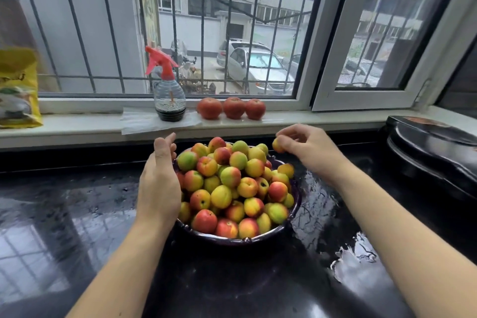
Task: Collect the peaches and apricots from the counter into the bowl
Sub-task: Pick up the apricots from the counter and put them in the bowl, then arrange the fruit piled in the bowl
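Beside my left hand (159, 183) sat the heaped bowl (294, 212), while my right hand (304, 147) held one last small fruit (278, 146) above its far rim.

My right fingers pinched that apricot-sized fruit lightly at the tips, I judged so it could be set down on the pile (232, 183) rather than dropped and sent rolling. My left hand stood open, fingers straight and together, palm turned toward the bowl's near side and touching or almost touching the fruit there; I took that as a guard against anything slipping off so tall a heap. No loose peaches or apricots showed on the wet black counter (77, 214) around either hand, so the collecting looked nearly finished. Beyond my fingertips, three red fruits (233, 108) and a spray bottle (169, 95) stood on the windowsill (77, 126), well apart from the bowl.
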Demonstrator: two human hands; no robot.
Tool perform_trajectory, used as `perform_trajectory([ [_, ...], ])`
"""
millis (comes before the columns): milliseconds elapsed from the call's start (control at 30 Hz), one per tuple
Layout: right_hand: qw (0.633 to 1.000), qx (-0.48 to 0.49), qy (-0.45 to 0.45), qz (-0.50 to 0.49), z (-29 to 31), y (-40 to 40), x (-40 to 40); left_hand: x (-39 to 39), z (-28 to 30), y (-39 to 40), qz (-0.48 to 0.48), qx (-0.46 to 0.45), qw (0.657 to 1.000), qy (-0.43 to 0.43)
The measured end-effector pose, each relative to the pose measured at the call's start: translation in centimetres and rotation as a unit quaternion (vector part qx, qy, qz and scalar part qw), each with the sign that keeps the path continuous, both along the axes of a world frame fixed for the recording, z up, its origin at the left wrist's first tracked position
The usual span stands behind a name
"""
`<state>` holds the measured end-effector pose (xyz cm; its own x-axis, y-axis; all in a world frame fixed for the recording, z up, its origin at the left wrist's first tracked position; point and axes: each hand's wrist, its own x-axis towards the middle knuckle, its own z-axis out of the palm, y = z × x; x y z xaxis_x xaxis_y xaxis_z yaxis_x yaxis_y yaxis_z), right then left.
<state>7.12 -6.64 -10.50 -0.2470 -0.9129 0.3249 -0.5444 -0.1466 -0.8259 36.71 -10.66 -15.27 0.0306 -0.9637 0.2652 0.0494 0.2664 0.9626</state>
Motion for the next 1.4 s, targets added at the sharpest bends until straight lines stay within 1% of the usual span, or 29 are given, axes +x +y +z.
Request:
perform_trajectory([
  [33,1.0,0.017,0.022,-0.007,-0.2,-0.1,0.8,0.0,0.0,0.0,-0.001,-0.001,1.0,-0.001],
  [67,0.999,0.034,0.026,-0.012,-0.6,-0.3,1.2,0.1,0.0,0.1,0.0,-0.002,1.0,-0.004],
  [133,0.998,0.063,0.012,-0.023,-1.3,-0.2,1.5,0.1,-0.1,0.1,0.004,-0.006,1.0,-0.012],
  [300,0.99,0.059,-0.08,-0.103,-2.1,1.0,-0.3,0.0,0.1,0.2,0.013,-0.012,1.0,-0.013],
  [333,0.986,0.067,-0.117,-0.094,-2.1,1.2,-0.5,-0.1,0.2,0.2,0.013,-0.012,1.0,-0.014],
  [400,0.971,0.092,-0.214,-0.041,-2.3,1.5,-0.3,0.0,0.2,0.1,0.014,-0.011,1.0,-0.016],
  [433,0.964,0.112,-0.242,-0.014,-2.3,1.6,0.2,0.0,0.2,0.1,0.016,-0.012,1.0,-0.018],
  [500,0.958,0.145,-0.249,0.012,-2.6,2.0,1.5,-0.1,0.0,0.0,0.017,-0.013,1.0,-0.022],
  [567,0.959,0.13,-0.252,0.008,-2.8,2.4,2.4,-0.1,0.0,0.0,0.016,-0.01,1.0,-0.021],
  [600,0.955,0.109,-0.276,-0.001,-2.9,2.7,2.8,0.0,0.1,0.0,0.019,-0.008,1.0,-0.024],
  [633,0.941,0.09,-0.325,-0.012,-2.9,3.1,3.1,0.0,0.2,0.1,0.027,-0.004,0.999,-0.031],
  [700,0.892,0.092,-0.443,-0.003,-2.8,3.9,3.9,0.0,0.3,0.4,0.046,0.034,0.998,-0.028],
  [733,0.867,0.104,-0.487,0.017,-2.8,4.4,4.4,0.0,0.2,0.9,0.046,0.08,0.996,0.01],
  [767,0.85,0.116,-0.512,0.037,-2.8,4.8,5.1,0.0,0.4,1.3,0.018,0.139,0.988,0.072],
  [800,0.844,0.121,-0.521,0.044,-2.7,5.1,5.9,0.0,0.6,2.0,-0.029,0.196,0.971,0.137],
  [833,0.843,0.123,-0.522,0.041,-2.8,5.4,6.7,0.2,0.9,2.6,-0.068,0.24,0.951,0.183],
  [867,0.843,0.121,-0.523,0.037,-2.7,5.7,7.4,0.6,1.2,3.0,-0.091,0.27,0.938,0.197],
  [933,0.841,0.12,-0.526,0.046,-2.6,6.9,8.9,2.2,1.8,3.5,-0.101,0.289,0.935,0.181],
  [1033,0.833,0.13,-0.528,0.102,-2.9,8.7,11.1,5.7,2.2,3.9,-0.091,0.299,0.936,0.159],
  [1067,0.836,0.139,-0.519,0.114,-3.0,9.5,12.2,7.3,2.4,4.3,-0.09,0.303,0.937,0.149],
  [1200,0.851,0.164,-0.484,0.122,-3.5,12.4,17.2,13.5,3.0,6.9,-0.066,0.312,0.939,0.126],
  [1300,0.851,0.164,-0.48,0.133,-3.5,14.0,21.2,17.5,3.4,8.8,-0.039,0.306,0.945,0.105],
  [1400,0.849,0.161,-0.483,0.139,-3.6,15.4,24.9,21.4,3.1,9.8,-0.023,0.311,0.944,0.104],
])
